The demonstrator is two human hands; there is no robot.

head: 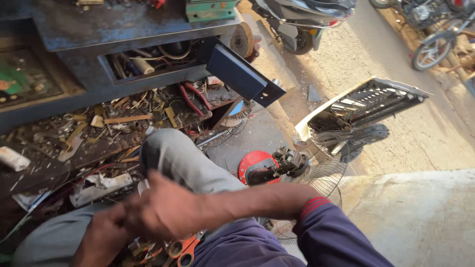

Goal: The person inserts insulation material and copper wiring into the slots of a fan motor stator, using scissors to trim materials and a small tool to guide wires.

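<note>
My right hand [163, 208] is blurred by motion and reaches across my lap to the left, its purple-sleeved forearm coming in from the lower right. My left hand [101, 237] sits just below and left of it, partly covered. I cannot make out the fingers of either hand or anything held in them. An orange-handled hand tool [184, 248] lies right under the right wrist. My bent knee in grey trousers [180, 155] rises behind the hands. A table fan lies on the ground beyond the knee, with a red base [250, 160], a dark motor [290, 160] and a wire grille [324, 179].
A blue workbench has an open drawer [148, 62] of tools, and a dark metal flap [242, 74] hangs open beside it. Scrap metal and wires [99, 133] cover the ground at left. A white louvred panel [368, 99] lies right, a concrete slab [420, 212] below, a scooter [302, 22] behind.
</note>
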